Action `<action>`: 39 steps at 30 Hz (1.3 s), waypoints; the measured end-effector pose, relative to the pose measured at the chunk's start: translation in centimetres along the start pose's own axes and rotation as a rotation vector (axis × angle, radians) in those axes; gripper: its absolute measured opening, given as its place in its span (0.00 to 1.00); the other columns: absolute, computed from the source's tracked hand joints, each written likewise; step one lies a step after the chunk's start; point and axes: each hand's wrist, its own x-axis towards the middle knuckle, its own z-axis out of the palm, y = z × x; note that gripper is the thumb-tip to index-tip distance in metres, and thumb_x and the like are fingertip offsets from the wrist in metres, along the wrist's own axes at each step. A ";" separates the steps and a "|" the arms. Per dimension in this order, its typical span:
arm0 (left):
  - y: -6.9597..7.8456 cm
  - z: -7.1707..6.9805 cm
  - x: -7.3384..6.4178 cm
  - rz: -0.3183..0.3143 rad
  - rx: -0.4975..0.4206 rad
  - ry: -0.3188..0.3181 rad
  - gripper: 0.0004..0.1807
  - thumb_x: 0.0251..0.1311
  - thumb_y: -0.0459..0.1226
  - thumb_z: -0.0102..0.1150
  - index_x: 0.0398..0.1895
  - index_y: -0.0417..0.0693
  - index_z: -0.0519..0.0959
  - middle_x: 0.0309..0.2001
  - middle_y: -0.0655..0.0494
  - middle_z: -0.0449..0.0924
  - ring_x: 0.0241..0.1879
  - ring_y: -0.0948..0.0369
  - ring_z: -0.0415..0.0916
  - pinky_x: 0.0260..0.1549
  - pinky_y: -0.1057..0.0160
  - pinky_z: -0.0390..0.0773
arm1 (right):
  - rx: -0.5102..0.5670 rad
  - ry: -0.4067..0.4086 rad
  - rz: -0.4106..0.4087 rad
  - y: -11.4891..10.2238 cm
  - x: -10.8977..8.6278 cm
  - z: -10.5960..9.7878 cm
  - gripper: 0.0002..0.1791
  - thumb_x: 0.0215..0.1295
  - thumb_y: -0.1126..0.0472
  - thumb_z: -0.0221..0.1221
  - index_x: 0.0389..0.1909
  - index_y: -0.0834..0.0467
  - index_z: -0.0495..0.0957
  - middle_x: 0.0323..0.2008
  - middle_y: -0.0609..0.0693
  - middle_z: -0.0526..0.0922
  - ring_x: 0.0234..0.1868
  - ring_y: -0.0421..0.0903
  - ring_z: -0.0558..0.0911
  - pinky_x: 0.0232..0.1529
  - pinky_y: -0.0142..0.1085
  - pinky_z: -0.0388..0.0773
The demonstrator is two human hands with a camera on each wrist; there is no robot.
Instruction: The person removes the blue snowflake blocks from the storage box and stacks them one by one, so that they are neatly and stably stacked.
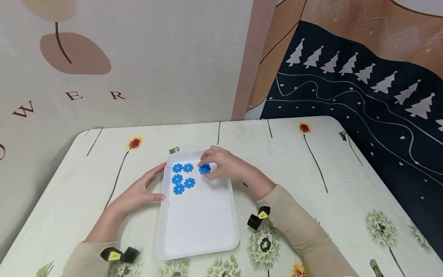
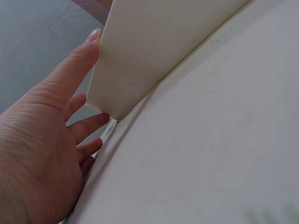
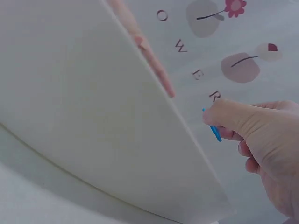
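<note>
A white rectangular tray (image 1: 199, 227) lies on the table in the head view. Several flat blue notched discs (image 1: 178, 189), like plastic snowflake building pieces, lie in its far left part. My right hand (image 1: 225, 163) is over the tray's far right part and pinches one blue notched disc (image 1: 204, 169) between thumb and fingers. From the right wrist, that disc shows edge-on, above the level of the tray's rim. My left hand (image 1: 140, 189) rests against the tray's left side, fingers extended and thumb apart; in the left wrist view its thumb touches the tray wall (image 2: 135, 51).
A pale cloth (image 1: 301, 223) printed with flowers covers the table. Behind the table stands a light wall covering (image 1: 173, 69) with letters, and a dark one (image 1: 332, 88) with white trees is at the right. Each sleeve carries a black wrist strap (image 1: 119, 254).
</note>
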 end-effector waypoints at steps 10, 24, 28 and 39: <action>0.4 0.0 0.0 0.003 -0.009 -0.002 0.53 0.47 0.39 0.74 0.75 0.58 0.52 0.73 0.45 0.51 0.72 0.41 0.40 0.58 0.27 0.46 | -0.022 0.090 -0.052 -0.4 -2.2 -1.4 0.14 0.53 0.62 0.69 0.43 0.58 0.85 0.45 0.49 0.80 0.46 0.43 0.71 0.45 0.29 0.72; 0.6 0.0 -0.1 -0.011 0.002 -0.001 0.54 0.47 0.41 0.74 0.76 0.57 0.52 0.74 0.45 0.50 0.72 0.41 0.40 0.57 0.27 0.46 | -0.024 0.167 -0.097 -0.1 -5.7 -2.7 0.14 0.51 0.65 0.70 0.41 0.59 0.85 0.43 0.49 0.80 0.43 0.44 0.72 0.43 0.32 0.73; 0.5 0.0 -0.1 -0.002 0.002 -0.002 0.53 0.47 0.40 0.74 0.76 0.57 0.52 0.73 0.45 0.50 0.72 0.41 0.40 0.58 0.27 0.46 | -0.024 0.182 -0.103 0.1 -6.4 -2.9 0.14 0.50 0.66 0.71 0.40 0.60 0.85 0.42 0.50 0.81 0.43 0.44 0.72 0.43 0.32 0.74; 0.5 0.0 0.0 0.002 0.003 -0.002 0.53 0.47 0.40 0.74 0.75 0.58 0.53 0.73 0.45 0.51 0.72 0.41 0.41 0.58 0.28 0.46 | -0.016 0.194 -0.060 1.1 -8.6 -2.9 0.15 0.48 0.67 0.71 0.40 0.59 0.85 0.41 0.49 0.81 0.42 0.43 0.72 0.42 0.33 0.75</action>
